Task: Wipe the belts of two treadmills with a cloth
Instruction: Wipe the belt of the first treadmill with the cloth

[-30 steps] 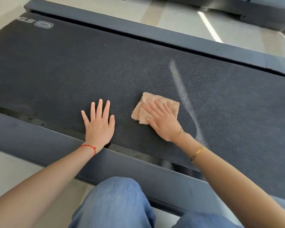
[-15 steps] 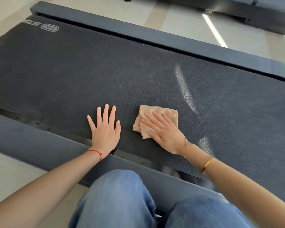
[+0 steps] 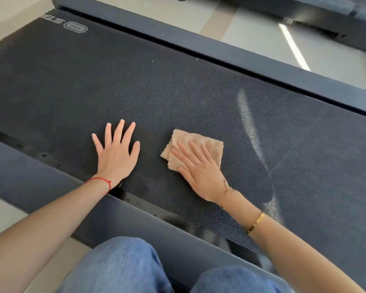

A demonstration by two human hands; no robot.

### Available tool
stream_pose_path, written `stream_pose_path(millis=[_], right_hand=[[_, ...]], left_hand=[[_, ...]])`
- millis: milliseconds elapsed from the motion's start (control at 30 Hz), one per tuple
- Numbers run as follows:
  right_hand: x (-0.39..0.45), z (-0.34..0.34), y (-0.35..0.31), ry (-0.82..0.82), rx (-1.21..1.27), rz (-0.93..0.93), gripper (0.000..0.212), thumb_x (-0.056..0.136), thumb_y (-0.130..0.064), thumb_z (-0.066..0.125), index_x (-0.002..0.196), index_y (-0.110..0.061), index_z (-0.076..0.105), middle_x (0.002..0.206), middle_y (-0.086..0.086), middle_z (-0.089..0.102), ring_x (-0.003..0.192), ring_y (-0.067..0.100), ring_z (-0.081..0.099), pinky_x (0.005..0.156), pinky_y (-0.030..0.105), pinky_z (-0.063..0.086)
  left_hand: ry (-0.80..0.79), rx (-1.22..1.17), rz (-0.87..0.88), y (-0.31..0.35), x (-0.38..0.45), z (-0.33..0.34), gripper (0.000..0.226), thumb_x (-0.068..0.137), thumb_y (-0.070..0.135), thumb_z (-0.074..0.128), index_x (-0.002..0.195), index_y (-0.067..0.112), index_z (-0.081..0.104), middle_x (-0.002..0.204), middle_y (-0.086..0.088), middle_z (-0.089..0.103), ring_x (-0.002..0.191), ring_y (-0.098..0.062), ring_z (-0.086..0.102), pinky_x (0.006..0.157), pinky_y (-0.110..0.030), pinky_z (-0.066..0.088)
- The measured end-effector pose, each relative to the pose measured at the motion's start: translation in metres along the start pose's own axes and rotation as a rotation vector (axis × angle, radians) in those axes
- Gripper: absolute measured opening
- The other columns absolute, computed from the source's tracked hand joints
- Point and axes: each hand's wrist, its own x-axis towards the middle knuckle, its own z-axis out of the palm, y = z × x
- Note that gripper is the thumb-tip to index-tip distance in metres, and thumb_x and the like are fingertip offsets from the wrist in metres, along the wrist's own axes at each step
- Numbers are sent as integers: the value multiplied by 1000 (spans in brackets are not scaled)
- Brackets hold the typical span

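The right hand (image 3: 201, 172) lies flat on a folded tan cloth (image 3: 207, 144), fingers straight and spread, pressing it onto the dark treadmill belt (image 3: 178, 92). The cloth sits near the belt's near edge, its far corners showing beyond the fingertips. The left hand (image 3: 115, 155) rests palm-down on the bare belt just beside the cloth, fingers straight and fanned, holding nothing. A red string bracelet (image 3: 103, 181) circles the left wrist and a gold bangle (image 3: 255, 223) the right forearm. A pale streak of reflected light (image 3: 248, 127) runs across the belt to the right of the cloth. Grey side rails (image 3: 262, 66) border the belt on both long sides. Blue-jeaned knees (image 3: 123, 265) show at the bottom, and part of a second treadmill (image 3: 325, 15) stands on the pale floor (image 3: 251, 34) beyond.
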Motion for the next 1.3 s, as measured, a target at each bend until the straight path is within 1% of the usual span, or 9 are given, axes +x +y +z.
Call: stream_pose_path(millis=[133, 300, 433, 600, 733, 933, 1067, 1133, 1300], right_hand=[[16, -7, 31, -7, -18, -39, 52, 106, -41, 25, 157, -31, 16, 165, -10, 8, 153, 18, -1, 124, 39, -4], [93, -26, 79, 59, -2, 328, 52, 107, -38, 23, 157, -31, 13, 165, -7, 4, 153, 25, -2, 123, 44, -4], [153, -27, 64, 77, 28, 460, 51, 108, -39, 16, 157, -30, 9, 166, -6, 3, 153, 25, -3, 123, 46, -3], [160, -12, 10, 5, -101, 96, 52, 107, -34, 20, 158, -29, 8, 165, -3, 8, 151, 31, 4, 121, 49, 2], [134, -8, 12, -38, -6, -82, 51, 107, -38, 24, 157, -29, 16, 165, -8, 10, 152, 19, 1, 124, 41, -3], [177, -34, 92, 22, -39, 243, 53, 107, -38, 19, 158, -28, 9, 166, -3, 1, 152, 26, -4, 121, 40, -7], [212, -38, 94, 31, 0, 407, 52, 107, -40, 13, 158, -30, 7, 166, -6, -1, 152, 24, -6, 122, 43, -7], [209, -35, 80, 30, 0, 379, 52, 107, -37, 13, 158, -27, 5, 166, -4, 1, 152, 25, -5, 122, 45, -6], [153, -16, 32, -29, -28, 14, 53, 107, -37, 17, 158, -29, 8, 165, -8, 4, 153, 24, -2, 123, 46, -4]], left_hand=[[29, 6, -1, -1, 4, 2, 59, 102, 43, 34, 157, 32, 21, 166, 1, 16, 154, -30, 6, 118, -67, 3], [38, 29, 0, -1, 4, 4, 59, 100, 43, 35, 157, 32, 22, 165, 1, 19, 153, -31, 9, 117, -69, 6], [29, 48, 2, -2, 7, 6, 61, 99, 44, 33, 157, 32, 21, 165, 0, 18, 153, -32, 10, 117, -70, 8], [5, 85, 7, -2, 7, 4, 63, 97, 48, 22, 158, 31, 21, 166, 0, 18, 153, -33, 12, 115, -71, 10], [-8, 110, 16, -2, 8, 2, 64, 97, 49, 19, 158, 29, 22, 165, -1, 19, 152, -34, 13, 114, -72, 12], [-17, 111, 1, 0, 7, 1, 65, 97, 49, 18, 158, 30, 19, 166, 0, 17, 153, -33, 11, 115, -70, 12], [-18, 111, -2, -1, 9, 1, 64, 97, 49, 20, 158, 30, 20, 166, 0, 18, 153, -33, 12, 115, -70, 11], [-19, 112, -1, -1, 9, 1, 64, 97, 49, 22, 158, 30, 20, 166, 0, 17, 153, -33, 11, 115, -70, 11], [-28, 129, -3, 0, 8, 1, 64, 97, 48, 23, 158, 30, 20, 166, 1, 17, 153, -33, 10, 116, -70, 12]])
